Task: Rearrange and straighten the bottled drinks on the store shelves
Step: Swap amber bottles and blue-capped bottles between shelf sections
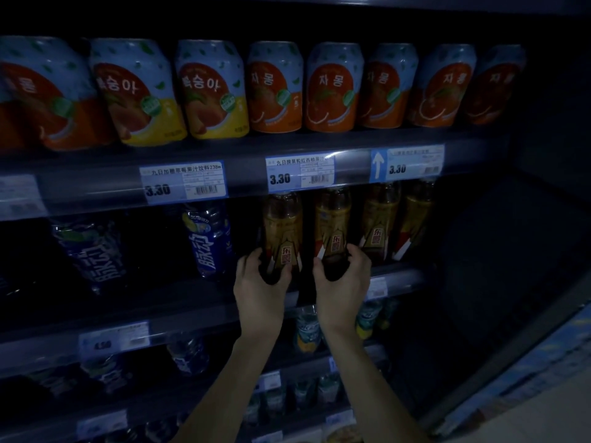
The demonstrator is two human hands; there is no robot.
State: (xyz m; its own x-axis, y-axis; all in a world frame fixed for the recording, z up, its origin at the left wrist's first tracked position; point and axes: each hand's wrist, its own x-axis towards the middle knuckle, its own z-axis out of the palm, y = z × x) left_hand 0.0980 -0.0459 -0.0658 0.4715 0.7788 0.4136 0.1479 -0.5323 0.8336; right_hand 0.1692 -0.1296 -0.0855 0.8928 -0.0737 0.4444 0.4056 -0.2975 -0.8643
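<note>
Several amber bottles with gold and red labels stand in a row on the middle shelf [396, 276]. My left hand [260, 298] grips the base of the leftmost amber bottle [283, 228]. My right hand [343, 289] grips the base of the second amber bottle [332, 225] beside it. Both bottles stand upright near the shelf's front edge. Two more amber bottles [380, 225] stand to the right, untouched. Left of my hands, two blue-labelled bottles [208, 238] lean on the same shelf, with gaps between them.
A row of orange and yellow juice cans [275, 87] fills the shelf above, with price tags [300, 174] on its rail. Lower shelves hold more small bottles [307, 330]. A dark panel closes the shelf's right end. The light is dim.
</note>
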